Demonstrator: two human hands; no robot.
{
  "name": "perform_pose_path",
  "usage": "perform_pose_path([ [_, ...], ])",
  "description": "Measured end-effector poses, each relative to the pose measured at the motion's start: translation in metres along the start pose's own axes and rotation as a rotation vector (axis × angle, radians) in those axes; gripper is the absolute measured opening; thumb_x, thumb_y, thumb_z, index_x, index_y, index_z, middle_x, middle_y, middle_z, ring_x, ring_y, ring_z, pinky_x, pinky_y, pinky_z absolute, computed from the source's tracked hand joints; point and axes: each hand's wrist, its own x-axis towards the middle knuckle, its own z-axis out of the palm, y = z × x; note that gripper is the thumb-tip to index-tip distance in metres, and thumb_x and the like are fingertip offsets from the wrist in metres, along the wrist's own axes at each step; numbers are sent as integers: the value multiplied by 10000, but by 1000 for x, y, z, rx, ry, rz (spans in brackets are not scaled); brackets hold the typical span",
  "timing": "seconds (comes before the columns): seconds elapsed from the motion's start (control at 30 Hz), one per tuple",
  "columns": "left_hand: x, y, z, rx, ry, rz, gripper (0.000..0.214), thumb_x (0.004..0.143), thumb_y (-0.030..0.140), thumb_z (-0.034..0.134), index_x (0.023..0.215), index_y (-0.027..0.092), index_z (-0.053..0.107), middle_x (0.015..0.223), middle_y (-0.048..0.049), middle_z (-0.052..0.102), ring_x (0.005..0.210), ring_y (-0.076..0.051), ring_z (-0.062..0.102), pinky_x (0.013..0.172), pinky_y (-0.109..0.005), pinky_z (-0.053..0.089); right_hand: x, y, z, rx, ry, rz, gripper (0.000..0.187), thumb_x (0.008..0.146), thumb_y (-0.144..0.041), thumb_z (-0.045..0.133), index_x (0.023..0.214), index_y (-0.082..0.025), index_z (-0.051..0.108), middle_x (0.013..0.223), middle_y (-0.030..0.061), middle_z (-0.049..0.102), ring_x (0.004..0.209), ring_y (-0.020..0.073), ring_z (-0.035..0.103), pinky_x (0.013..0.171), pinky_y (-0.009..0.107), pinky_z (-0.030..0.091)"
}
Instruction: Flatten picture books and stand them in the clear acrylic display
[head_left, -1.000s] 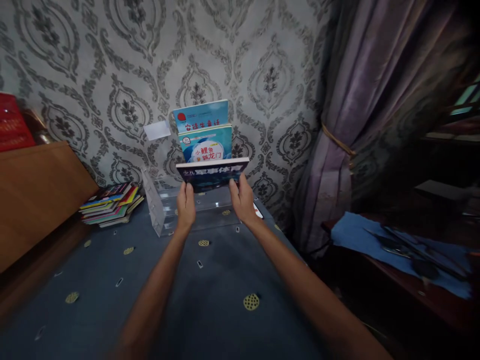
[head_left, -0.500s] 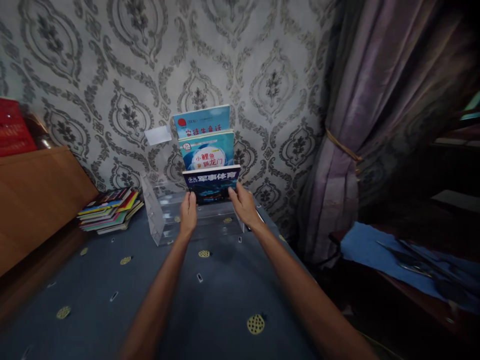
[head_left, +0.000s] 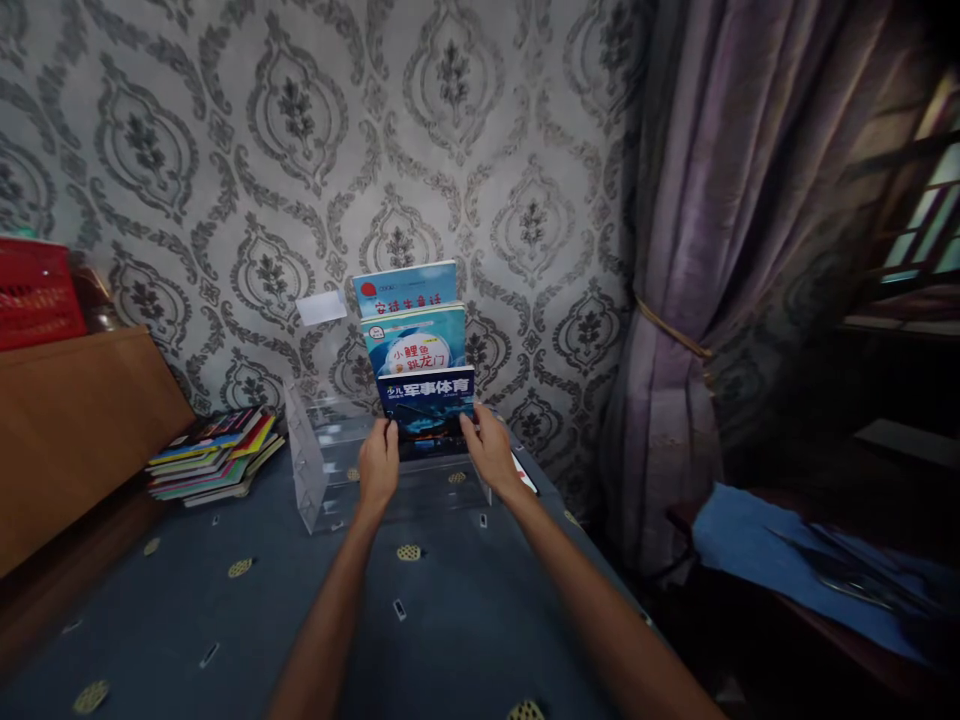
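Observation:
A dark blue magazine [head_left: 427,412] with white lettering is gripped at its two side edges, my left hand [head_left: 379,462] on one and my right hand [head_left: 487,450] on the other. It is upright at the front of a clear acrylic book rack [head_left: 306,465]. Behind it, in the rack's higher tiers, stand a teal book [head_left: 416,340] and a light blue book [head_left: 405,285], each partly covered by the one in front. Both thumbs press on the magazine's front; the other fingers are mostly hidden.
To the left lies a stack of books [head_left: 214,460] beside a wooden box [head_left: 82,430] with a red bag [head_left: 37,290] on top. A phone-like object [head_left: 525,474] lies behind my right wrist. Right of the table are a tied curtain [head_left: 675,400] and a blue cloth [head_left: 772,560].
The camera has tilted up, so the scene sits lower in view. The magazine, still in both hands, now stands more upright and its cover shows more.

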Motion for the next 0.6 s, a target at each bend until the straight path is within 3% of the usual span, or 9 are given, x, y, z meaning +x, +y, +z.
perform_pose_path([
  [0.33,-3,0,-1,229,-68,-24,291,1045,297,389,890,205,617,807,-67,690,759,-209,636,682,-294,338,-7,3,8,5,109,-14,376,926,-247,455,1262,-170,607,1137,162,661,1040,288,634,858,441,551],
  [0.6,-1,-2,-6,310,-116,-31,318,1061,297,340,908,206,603,860,-88,701,837,-232,650,709,-301,357,1,-1,-6,-20,-3,8,385,887,-180,456,1217,-176,653,1093,138,692,996,282,638,896,439,529],
])
